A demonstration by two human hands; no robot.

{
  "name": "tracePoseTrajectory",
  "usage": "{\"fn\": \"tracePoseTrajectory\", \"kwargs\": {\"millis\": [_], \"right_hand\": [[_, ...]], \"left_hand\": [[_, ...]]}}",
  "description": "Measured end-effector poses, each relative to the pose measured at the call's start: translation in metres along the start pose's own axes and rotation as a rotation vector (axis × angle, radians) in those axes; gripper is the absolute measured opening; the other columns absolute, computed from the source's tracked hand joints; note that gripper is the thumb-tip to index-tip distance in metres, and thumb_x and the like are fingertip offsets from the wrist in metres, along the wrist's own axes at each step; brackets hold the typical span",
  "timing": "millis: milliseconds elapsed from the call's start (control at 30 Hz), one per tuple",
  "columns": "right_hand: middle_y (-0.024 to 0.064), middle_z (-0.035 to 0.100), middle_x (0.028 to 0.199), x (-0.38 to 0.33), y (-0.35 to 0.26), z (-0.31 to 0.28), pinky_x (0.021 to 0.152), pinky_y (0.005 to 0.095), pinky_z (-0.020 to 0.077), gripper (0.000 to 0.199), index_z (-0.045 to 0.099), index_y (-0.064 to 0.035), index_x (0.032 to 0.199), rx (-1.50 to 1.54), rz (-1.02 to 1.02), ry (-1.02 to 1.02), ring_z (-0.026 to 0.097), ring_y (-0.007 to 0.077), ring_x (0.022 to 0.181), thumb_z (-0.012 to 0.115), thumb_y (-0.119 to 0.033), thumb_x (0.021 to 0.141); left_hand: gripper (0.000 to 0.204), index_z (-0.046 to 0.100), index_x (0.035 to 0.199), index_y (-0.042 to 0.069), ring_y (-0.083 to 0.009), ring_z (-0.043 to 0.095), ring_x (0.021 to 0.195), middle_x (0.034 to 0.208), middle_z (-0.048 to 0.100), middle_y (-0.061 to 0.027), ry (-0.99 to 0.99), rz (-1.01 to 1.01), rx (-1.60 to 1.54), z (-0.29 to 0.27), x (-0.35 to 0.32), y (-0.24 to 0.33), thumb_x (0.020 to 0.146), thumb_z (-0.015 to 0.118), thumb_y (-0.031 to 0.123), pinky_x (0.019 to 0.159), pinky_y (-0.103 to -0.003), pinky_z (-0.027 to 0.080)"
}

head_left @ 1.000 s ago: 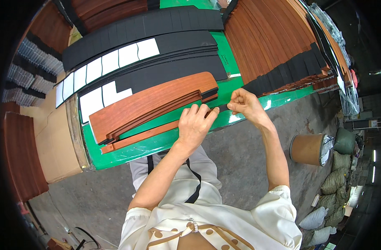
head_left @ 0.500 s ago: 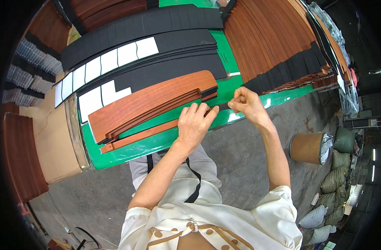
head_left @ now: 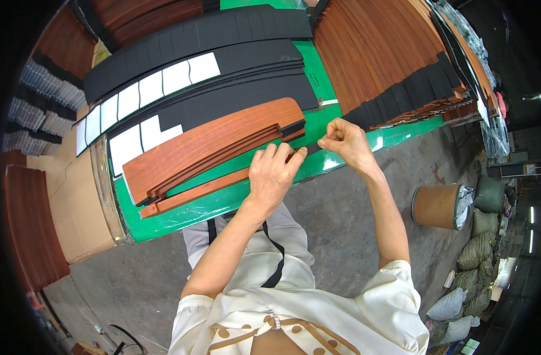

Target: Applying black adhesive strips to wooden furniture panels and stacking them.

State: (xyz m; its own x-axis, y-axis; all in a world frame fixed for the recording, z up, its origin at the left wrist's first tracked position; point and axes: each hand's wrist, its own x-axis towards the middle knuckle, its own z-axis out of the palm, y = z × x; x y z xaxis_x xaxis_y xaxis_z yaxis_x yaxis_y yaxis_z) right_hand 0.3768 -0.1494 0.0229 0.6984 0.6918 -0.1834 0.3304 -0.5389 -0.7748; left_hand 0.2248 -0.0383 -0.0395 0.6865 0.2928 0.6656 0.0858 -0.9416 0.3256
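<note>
Wooden strip (head_left: 206, 190) is laid along the green bench's (head_left: 170, 226) near edge, grasped toward its right end by the left hand (head_left: 273, 173), seemingly for steadiness; black tape (head_left: 312, 149) is pinched by the right hand (head_left: 348, 143), apparently for tautness.

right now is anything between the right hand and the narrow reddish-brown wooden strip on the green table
Yes: the left hand covers part of the narrow reddish-brown wooden strip on the side toward the right hand. A dark flat piece shows between the hands.
</note>
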Motion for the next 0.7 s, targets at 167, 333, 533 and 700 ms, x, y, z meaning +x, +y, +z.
{"fn": "tracePoseTrajectory", "kwargs": {"millis": [167,333,533,700], "right_hand": [[0.0009,0.056,0.062,0.000,0.003,0.000,0.055,0.0249,0.0412,0.021,0.053,-0.0030,0.072,0.023,-0.025,-0.003,0.049,0.0064,0.059,0.074,-0.008,0.073],[0.0016,0.058,0.066,-0.002,0.002,0.003,0.057,0.0255,0.0439,0.019,0.054,-0.0031,0.074,0.011,-0.036,0.012,0.052,0.0068,0.062,0.073,-0.007,0.073],[0.0031,0.061,0.075,0.000,0.023,0.004,0.060,0.0252,0.0467,0.014,0.059,-0.0021,0.084,0.111,-0.084,0.183,0.056,0.0080,0.065,0.070,-0.008,0.078],[0.0062,0.062,0.092,-0.010,0.031,0.022,0.068,0.0261,0.0493,0.023,0.055,0.0003,0.104,0.325,-0.043,0.217,0.058,0.0124,0.078,0.064,-0.013,0.086]], "left_hand": [[0.025,0.068,0.094,0.017,-0.0143,0.050,0.066,0.071,0.052,0.0032,-0.012,-0.006,-0.008,-0.001,0.001,0.001,0.070,0.068,0.011,0.055,-0.029,0.037],[0.024,0.068,0.094,0.016,-0.0143,0.050,0.066,0.071,0.052,0.0034,-0.011,-0.011,-0.018,0.000,0.000,0.001,0.070,0.068,0.011,0.055,-0.029,0.037],[0.024,0.068,0.093,0.016,-0.0142,0.050,0.065,0.071,0.053,0.0034,-0.014,-0.008,-0.018,0.000,0.001,0.002,0.070,0.069,0.011,0.054,-0.029,0.037],[0.024,0.068,0.093,0.016,-0.0143,0.051,0.065,0.070,0.053,0.0034,-0.002,-0.011,-0.008,0.001,0.000,0.000,0.070,0.069,0.011,0.054,-0.029,0.037]]}}
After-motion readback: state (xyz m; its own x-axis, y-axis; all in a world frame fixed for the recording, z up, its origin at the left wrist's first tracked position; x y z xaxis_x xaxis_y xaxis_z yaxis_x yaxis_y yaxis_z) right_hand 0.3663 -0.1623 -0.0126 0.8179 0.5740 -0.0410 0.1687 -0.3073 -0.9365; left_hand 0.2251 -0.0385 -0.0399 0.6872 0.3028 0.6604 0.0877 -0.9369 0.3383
